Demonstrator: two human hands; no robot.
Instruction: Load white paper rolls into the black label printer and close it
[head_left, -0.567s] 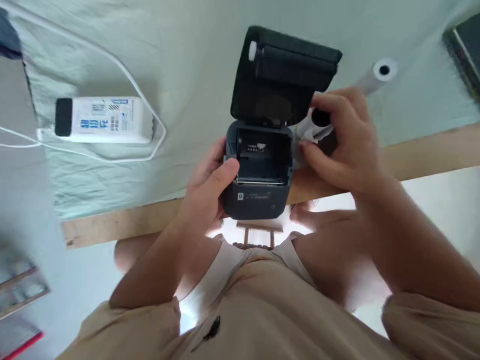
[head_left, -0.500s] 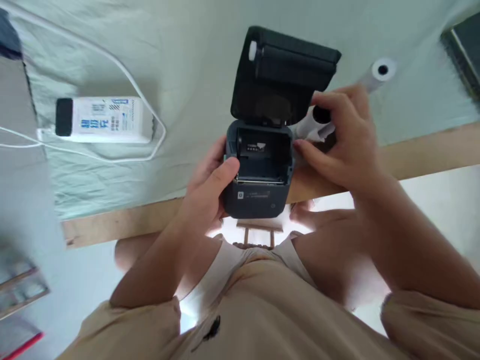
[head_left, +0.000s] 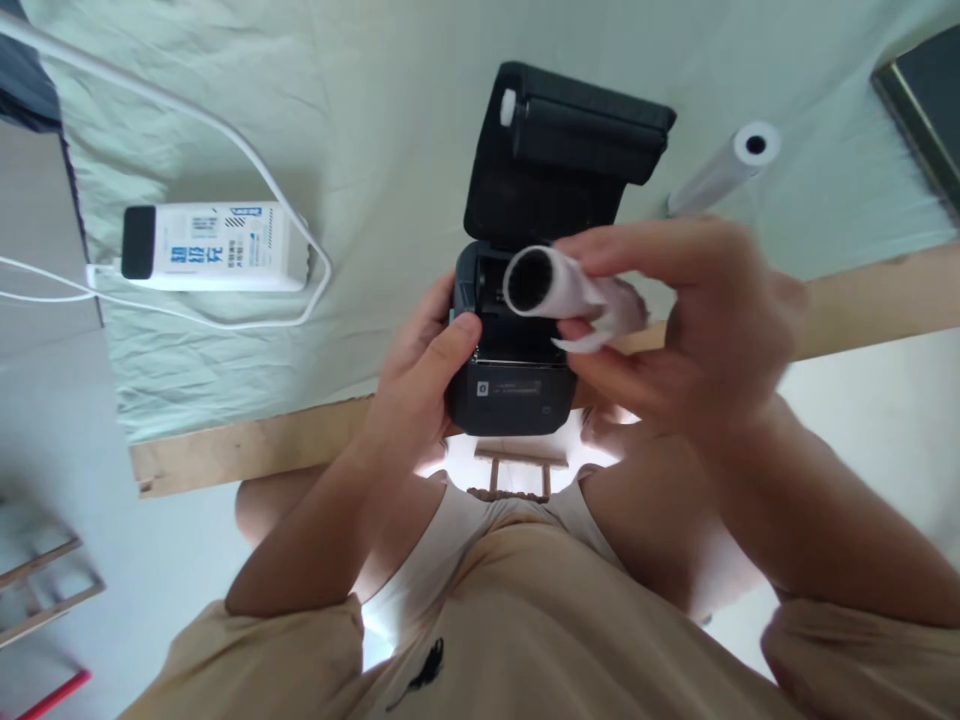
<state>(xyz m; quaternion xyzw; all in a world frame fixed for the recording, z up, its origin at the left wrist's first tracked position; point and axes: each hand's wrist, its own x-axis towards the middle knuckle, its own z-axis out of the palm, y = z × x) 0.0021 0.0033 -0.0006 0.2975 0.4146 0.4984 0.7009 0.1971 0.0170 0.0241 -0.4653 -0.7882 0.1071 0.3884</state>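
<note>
A small dark label printer is held at the table's front edge, its lid swung up and away from me. My left hand grips the printer's left side, thumb on top near the open bay. In my right hand is a white paper roll, pinched between thumb and fingers. The roll's dark hollow core faces left, above the printer's bay, and a loose end of paper curls below it. The roll and fingers hide the right part of the bay.
Another white roll stands on the pale green cloth at the right. To the left lies a white power bank with a white cable looping round it. A dark box-like object sits at the far right.
My right hand has moved the paper roll leftward from beside the printer to above its open bay, turning its core to the left. My left hand still holds the printer in place.
</note>
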